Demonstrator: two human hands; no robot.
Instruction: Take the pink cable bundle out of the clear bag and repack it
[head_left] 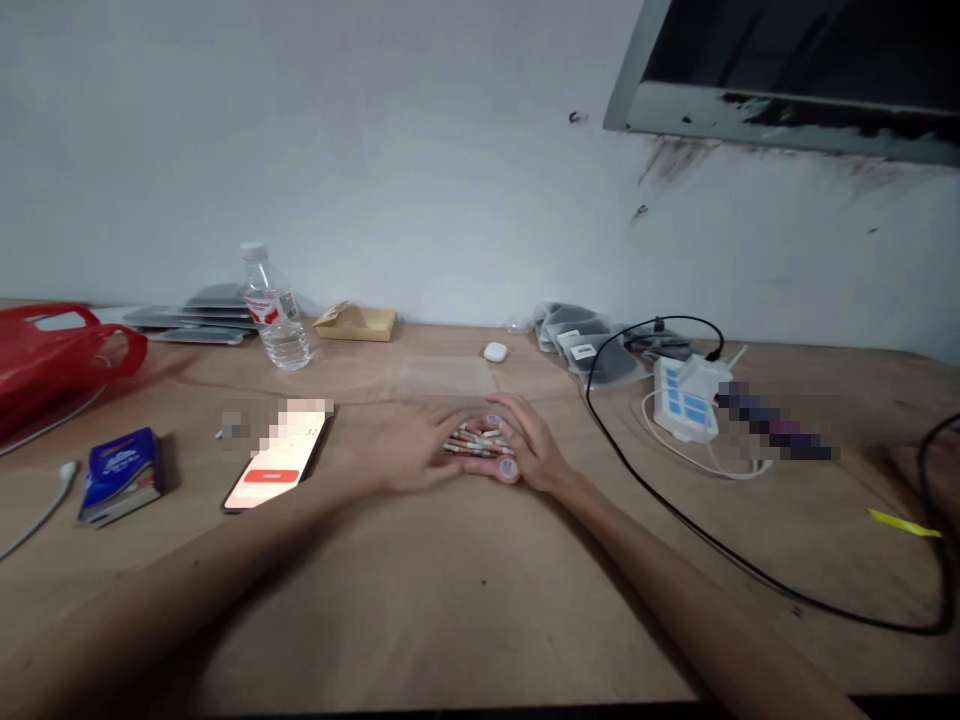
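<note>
Between my two hands lies a cluster of several thin orange-brown and white sticks (474,442); their exact kind is too small to tell. My left hand (420,448), somewhat blurred, curves round their left ends. From the right, my right hand (534,450) curls its fingers and thumb about the other side. A pale pink cylinder with a round printed end (508,469) sits at the near side, by the right palm. A second round end (493,421) shows at the far side. Parts of the sticks are hidden behind my fingers.
Left on the table (465,620) are a phone (274,465), blue tissue pack (121,473), red bag (52,360) and water bottle (276,318). Behind my hands lie a clear sheet (442,376) and white case (495,352). A power strip (686,400) and black cable (660,492) lie right.
</note>
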